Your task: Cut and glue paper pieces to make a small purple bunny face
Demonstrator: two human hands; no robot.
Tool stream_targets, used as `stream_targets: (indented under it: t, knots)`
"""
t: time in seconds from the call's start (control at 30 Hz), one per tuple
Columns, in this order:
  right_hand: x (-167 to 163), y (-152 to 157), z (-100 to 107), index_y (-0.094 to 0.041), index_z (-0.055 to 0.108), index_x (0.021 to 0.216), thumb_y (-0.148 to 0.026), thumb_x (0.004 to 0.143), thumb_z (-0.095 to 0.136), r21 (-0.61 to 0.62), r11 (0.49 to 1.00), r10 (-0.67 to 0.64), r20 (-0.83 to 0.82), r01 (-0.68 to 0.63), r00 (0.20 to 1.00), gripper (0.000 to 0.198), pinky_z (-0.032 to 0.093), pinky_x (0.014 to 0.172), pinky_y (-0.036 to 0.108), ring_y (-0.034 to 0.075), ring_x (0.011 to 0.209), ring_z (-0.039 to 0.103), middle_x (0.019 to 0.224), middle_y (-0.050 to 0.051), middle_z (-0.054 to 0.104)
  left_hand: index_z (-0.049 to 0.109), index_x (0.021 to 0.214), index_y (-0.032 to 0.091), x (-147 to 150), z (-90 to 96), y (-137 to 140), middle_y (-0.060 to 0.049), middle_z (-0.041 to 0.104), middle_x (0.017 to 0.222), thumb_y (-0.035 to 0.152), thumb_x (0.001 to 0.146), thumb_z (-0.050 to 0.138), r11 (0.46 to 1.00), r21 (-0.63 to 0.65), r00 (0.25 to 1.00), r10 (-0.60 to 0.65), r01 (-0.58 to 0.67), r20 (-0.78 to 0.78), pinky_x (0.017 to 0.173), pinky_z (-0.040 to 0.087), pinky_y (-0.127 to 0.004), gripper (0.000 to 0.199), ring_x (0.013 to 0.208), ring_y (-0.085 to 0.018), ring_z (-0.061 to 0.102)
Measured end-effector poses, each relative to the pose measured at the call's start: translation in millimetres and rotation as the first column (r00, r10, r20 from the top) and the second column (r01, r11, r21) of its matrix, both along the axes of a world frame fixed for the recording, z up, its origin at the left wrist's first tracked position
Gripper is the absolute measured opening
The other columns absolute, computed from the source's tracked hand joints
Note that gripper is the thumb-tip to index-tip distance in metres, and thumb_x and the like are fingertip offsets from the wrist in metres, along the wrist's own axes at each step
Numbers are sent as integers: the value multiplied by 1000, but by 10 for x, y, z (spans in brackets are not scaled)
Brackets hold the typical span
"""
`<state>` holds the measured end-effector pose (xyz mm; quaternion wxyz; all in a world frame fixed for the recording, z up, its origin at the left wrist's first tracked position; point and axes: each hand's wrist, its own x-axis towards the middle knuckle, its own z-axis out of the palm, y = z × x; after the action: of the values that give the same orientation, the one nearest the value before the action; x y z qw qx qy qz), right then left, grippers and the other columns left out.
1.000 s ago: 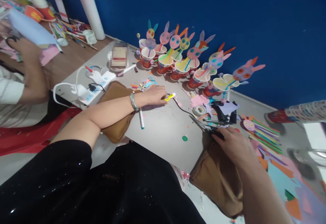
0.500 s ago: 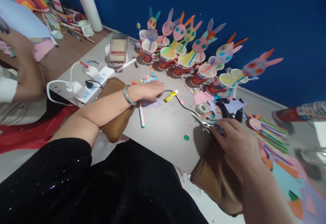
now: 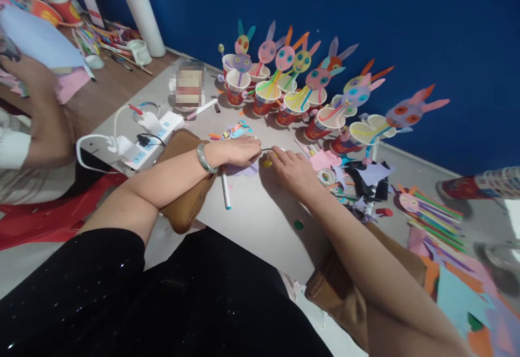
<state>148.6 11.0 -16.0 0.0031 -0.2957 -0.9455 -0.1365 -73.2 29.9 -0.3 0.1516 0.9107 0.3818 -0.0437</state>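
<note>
My right hand (image 3: 296, 175) reaches across the table with its fingers closed over a yellow glue stick (image 3: 267, 163); most of the stick is hidden beneath them. Close by on the left, my left hand (image 3: 241, 152) has its fingers curled down and pressed together, and what they hold, if anything, is out of sight. Purple paper (image 3: 246, 170) shows under that hand. A white marker with a blue tip (image 3: 226, 189) lies just below the left wrist. A thin black cord runs between the two hands.
Paper cups with rabbit-faced figures (image 3: 288, 102) stand along the blue wall. A power strip (image 3: 156, 137) and brown cushion (image 3: 184, 205) are left; paper scraps, a tape roll (image 3: 326, 176) and bundled coloured sticks (image 3: 441, 219) right. Another person's arm (image 3: 44, 113) is at far left.
My right hand has let go of the scissors and moved left and away from me, onto the glue stick. My left hand has stayed nearly where it was.
</note>
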Motion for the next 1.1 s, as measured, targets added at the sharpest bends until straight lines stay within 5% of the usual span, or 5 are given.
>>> stream_targets:
  t: [0.23,0.53,0.8,1.1]
  knots:
    - [-122,61,-95,-9,70,101,-9,97,45,-63,995,86,59,-82,995,26,26,72,38,26,81,51,89,14,68,66,77,16,-1,-41,0,-5,64,81,14,77,59,1000,-17,998,-21,22,67,79,38,-31,7,78,-17,54]
    - [320,-308,138,-16,66,93,-16,98,53,237,971,73,-150,-35,986,14,26,72,37,23,76,48,79,7,64,65,88,16,127,-29,-20,-1,65,82,12,77,61,956,-289,940,51,51,336,68,37,-25,13,71,-13,53]
    - [366,-706,166,-14,65,92,-19,92,59,50,987,158,-108,-153,982,8,37,95,42,26,87,60,93,12,73,64,91,16,444,-208,-197,-2,66,88,4,75,59,918,-347,885,-7,191,466,74,42,-24,21,80,-12,56]
    - [400,-851,119,-12,66,106,-15,93,56,-63,989,130,-96,-136,987,17,40,106,48,31,110,63,116,19,73,66,103,14,526,-346,-222,-7,69,101,3,76,58,954,-279,856,56,105,514,75,46,-26,30,82,-13,58]
